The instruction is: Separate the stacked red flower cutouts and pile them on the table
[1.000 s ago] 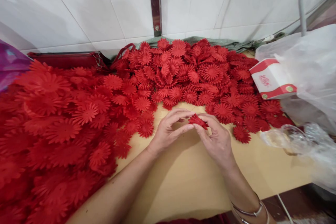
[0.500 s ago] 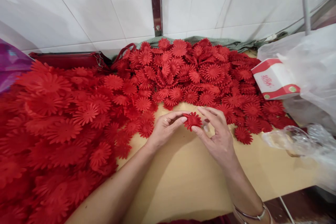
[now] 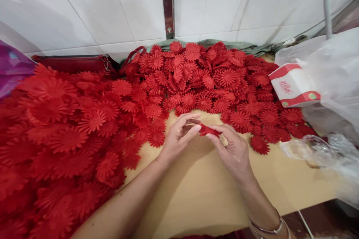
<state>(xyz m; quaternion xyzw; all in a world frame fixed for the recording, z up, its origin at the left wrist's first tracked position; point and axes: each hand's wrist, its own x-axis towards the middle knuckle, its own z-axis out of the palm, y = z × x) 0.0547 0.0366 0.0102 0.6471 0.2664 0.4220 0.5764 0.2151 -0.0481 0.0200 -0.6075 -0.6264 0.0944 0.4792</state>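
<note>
The red flower (image 3: pixel 206 130) is now turned edge-on, hiding its face, as my right hand (image 3: pixel 235 150) pinches it and my left hand (image 3: pixel 174 141) touches its other end, grip unclear.

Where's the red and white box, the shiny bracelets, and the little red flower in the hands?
Red and white box (image 3: pixel 291 85): head view, its printed side.
Bracelets (image 3: pixel 267 228): head view, a metal band at the wrist.
Red flower (image 3: pixel 209 130): head view, its petals.
</note>
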